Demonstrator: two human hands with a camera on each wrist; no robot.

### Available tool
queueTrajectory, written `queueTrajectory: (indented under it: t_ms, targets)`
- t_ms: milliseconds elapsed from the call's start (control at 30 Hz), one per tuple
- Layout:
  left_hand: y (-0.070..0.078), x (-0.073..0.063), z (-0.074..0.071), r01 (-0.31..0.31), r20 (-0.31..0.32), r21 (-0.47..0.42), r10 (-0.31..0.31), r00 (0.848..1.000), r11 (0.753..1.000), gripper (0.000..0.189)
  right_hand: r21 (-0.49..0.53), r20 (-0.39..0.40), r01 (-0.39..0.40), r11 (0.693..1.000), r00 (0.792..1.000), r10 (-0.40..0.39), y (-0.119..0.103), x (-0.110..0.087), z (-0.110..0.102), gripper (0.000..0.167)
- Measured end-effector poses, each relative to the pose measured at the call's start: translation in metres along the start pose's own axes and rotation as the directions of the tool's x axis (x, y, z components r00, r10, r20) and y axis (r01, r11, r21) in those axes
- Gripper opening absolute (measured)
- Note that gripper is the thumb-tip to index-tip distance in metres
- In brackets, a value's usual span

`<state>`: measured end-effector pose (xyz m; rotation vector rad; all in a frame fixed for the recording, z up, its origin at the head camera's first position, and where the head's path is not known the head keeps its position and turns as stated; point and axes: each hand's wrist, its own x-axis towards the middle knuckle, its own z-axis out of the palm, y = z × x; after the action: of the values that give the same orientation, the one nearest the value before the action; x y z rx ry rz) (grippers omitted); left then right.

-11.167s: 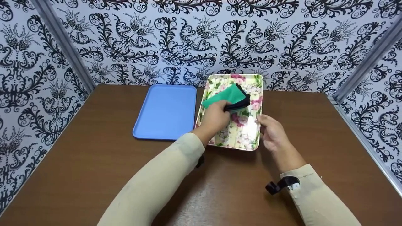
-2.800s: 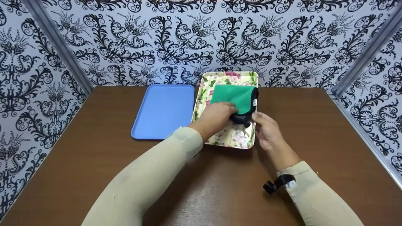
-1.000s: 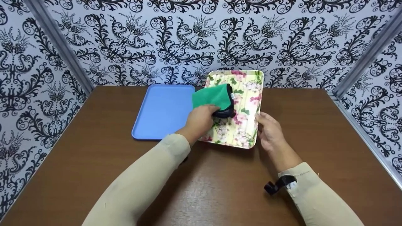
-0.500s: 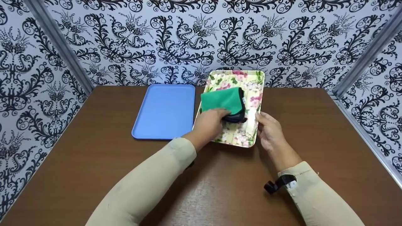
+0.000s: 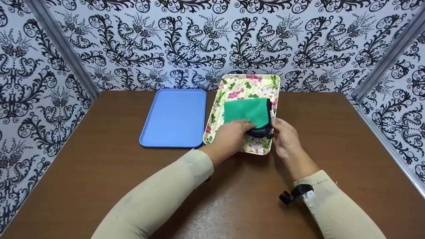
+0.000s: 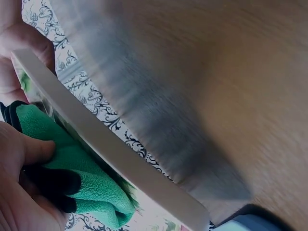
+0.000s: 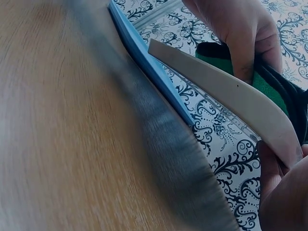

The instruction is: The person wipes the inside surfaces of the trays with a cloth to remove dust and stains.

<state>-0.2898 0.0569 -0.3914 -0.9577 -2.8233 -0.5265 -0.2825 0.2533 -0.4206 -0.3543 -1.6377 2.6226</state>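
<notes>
In the head view, my left hand (image 5: 229, 136) grips a folded green cloth (image 5: 247, 111) with black edging and a small white tag. The cloth lies against the face of a floral tray (image 5: 232, 89), at its right edge. My right hand (image 5: 287, 141) holds that same edge, thumb on the front and fingers behind. Seen from the left wrist, the tray's pale side (image 6: 120, 154) stands up off the tabletop, and the cloth's fuzzy fold (image 6: 103, 192) bunches under my thumb. From the right wrist, the tray (image 7: 226, 86) is tilted, with my right fingers pinching its near corner.
A plain blue tray (image 5: 174, 118) lies on the brown wooden table (image 5: 99, 166), left of the floral tray. Patterned wall panels (image 5: 212, 43) with metal corner posts enclose the back and both sides.
Over the last second, my left hand has slid the cloth from the floral tray's left side across to its right edge and slightly nearer. My right hand keeps its hold on the tray.
</notes>
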Motion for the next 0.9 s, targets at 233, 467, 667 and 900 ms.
queueTrajectory:
  t_ms: [233,467,667,900]
  targets:
    - [0.006,-0.004,0.003,-0.077,-0.021,0.093,0.08,0.997,0.993,0.055,-0.022,0.002,0.02,1.0,1.0,-0.02,0.001,-0.001,0.002,0.035]
    - [0.003,-0.005,0.003,-0.187,0.003,0.22,0.191,0.982,0.957,0.051,0.005,-0.014,0.001,1.0,1.0,0.0,-0.002,-0.002,0.002,0.038]
    - [-0.008,-0.007,-0.001,-0.259,0.036,0.264,0.259,0.965,0.929,0.05,0.03,-0.014,-0.016,0.999,1.0,0.016,-0.003,-0.001,0.002,0.034]
    - [-0.023,-0.005,-0.008,-0.252,0.077,0.27,0.24,0.968,0.929,0.047,0.02,-0.016,-0.002,1.0,1.0,0.002,-0.001,-0.001,0.0,0.028]
